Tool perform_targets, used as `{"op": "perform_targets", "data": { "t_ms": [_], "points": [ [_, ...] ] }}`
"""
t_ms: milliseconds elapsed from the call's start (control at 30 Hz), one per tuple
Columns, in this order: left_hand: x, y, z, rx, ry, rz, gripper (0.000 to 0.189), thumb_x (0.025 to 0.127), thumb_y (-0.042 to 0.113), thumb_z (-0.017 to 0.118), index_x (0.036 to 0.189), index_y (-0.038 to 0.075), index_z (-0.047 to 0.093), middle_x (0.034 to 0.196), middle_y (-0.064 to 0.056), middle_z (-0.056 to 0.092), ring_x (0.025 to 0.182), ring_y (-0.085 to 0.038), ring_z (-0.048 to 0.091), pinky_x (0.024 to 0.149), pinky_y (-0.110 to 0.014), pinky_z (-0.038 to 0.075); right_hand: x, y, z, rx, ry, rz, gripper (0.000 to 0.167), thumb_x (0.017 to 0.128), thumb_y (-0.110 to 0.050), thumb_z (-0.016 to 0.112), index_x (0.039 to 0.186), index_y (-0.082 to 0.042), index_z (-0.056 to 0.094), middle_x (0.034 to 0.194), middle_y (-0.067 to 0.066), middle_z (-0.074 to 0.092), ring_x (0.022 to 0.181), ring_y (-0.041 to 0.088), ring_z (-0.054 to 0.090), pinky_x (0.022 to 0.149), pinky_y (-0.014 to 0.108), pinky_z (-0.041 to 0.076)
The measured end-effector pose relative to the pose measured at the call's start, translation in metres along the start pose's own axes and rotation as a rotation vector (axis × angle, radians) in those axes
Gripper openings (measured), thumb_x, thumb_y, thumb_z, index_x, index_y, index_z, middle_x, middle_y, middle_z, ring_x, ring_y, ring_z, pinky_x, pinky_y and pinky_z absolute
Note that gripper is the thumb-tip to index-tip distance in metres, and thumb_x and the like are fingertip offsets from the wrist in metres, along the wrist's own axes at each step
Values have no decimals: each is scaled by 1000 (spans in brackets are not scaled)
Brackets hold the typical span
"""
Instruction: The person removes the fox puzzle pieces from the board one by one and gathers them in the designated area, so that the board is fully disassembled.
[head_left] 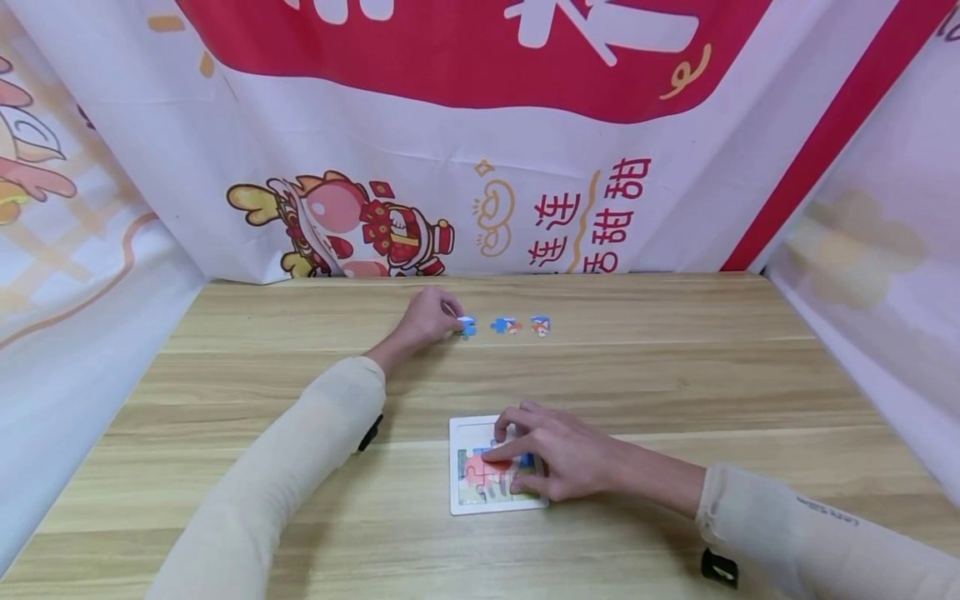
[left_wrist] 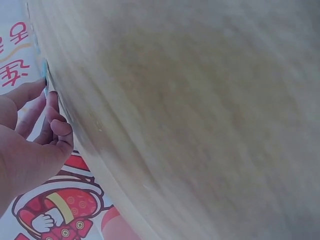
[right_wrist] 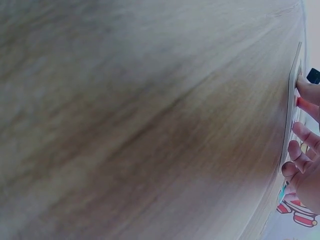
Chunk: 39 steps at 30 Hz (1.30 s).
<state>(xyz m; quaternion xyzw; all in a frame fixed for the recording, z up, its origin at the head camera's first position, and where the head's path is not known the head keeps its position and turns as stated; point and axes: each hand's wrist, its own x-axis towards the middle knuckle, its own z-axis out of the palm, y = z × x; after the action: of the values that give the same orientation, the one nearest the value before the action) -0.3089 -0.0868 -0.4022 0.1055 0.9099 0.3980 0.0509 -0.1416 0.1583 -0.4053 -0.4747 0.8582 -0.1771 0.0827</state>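
At the far side of the table, my left hand [head_left: 429,317] pinches a blue jigsaw piece [head_left: 468,327] by its left edge. The left wrist view shows the piece edge-on as a thin strip [left_wrist: 46,75] between thumb and fingers. Nearer to me lies a white-framed puzzle tray [head_left: 454,467], partly filled with joined pieces [head_left: 480,475] in red, green and blue. My right hand [head_left: 573,454] is spread over the tray's right side, its fingertips touching the pieces. It hides that part of the picture.
Right of my left hand, a blue-and-orange piece [head_left: 506,325] and another piece with an orange animal picture [head_left: 540,326] lie in a row. The wooden table [head_left: 637,375] meets a printed cloth backdrop [head_left: 420,150] at its far edge, with cloth on both sides.
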Motion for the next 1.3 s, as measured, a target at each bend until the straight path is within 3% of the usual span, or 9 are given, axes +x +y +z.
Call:
{"op": "perform_targets", "data": {
  "t_ms": [233, 533, 667, 933, 1133, 1300],
  "points": [
    [1, -1, 2, 58, 1, 2, 5, 90, 4, 78, 87, 0, 77, 88, -10, 70, 82, -22, 58, 76, -31, 48, 1, -1, -1, 12, -12, 8, 44, 95, -32, 75, 138, -26, 69, 130, -5, 58, 106, 11, 47, 87, 27, 46],
    [-10, 1, 0, 8, -28, 47, 5, 92, 4, 76, 94, -1, 78, 84, -10, 67, 72, -17, 53, 63, -27, 44, 1, -2, -1, -3, -14, 0, 45, 95, -33, 76, 138, -25, 69, 129, -4, 58, 107, 11, 48, 90, 28, 48],
    [-23, 5, -4, -15, -87, 106, 6, 92, 2, 74, 96, -2, 76, 83, -9, 66, 69, -16, 55, 61, -26, 47, 1, -3, -1, -1, 10, 1, 44, 93, -33, 77, 136, -22, 71, 127, -3, 60, 107, 11, 51, 90, 28, 49],
    [-55, 14, -5, 31, -187, 240, 9, 91, 2, 75, 99, -3, 77, 81, -6, 63, 76, -16, 56, 71, -29, 49, -2, -6, -3, 45, 57, 22, 39, 93, -31, 79, 130, -18, 74, 124, -3, 65, 112, 12, 56, 98, 33, 52],
    [-82, 20, -4, 36, -251, 303, 9, 93, 4, 76, 100, -1, 76, 84, -3, 63, 79, -16, 57, 73, -28, 51, -7, -6, -7, 53, 95, 76, 37, 94, -28, 79, 129, -18, 74, 124, -2, 66, 116, 13, 59, 100, 35, 53],
    [-103, 22, -2, 54, -294, 358, 9, 92, 6, 77, 100, 2, 77, 85, 0, 65, 79, -14, 57, 72, -27, 52, -12, -3, -7, 60, 145, 148, 38, 91, -25, 81, 127, -14, 75, 122, -1, 65, 109, 12, 59, 93, 31, 55]
  ]
}}
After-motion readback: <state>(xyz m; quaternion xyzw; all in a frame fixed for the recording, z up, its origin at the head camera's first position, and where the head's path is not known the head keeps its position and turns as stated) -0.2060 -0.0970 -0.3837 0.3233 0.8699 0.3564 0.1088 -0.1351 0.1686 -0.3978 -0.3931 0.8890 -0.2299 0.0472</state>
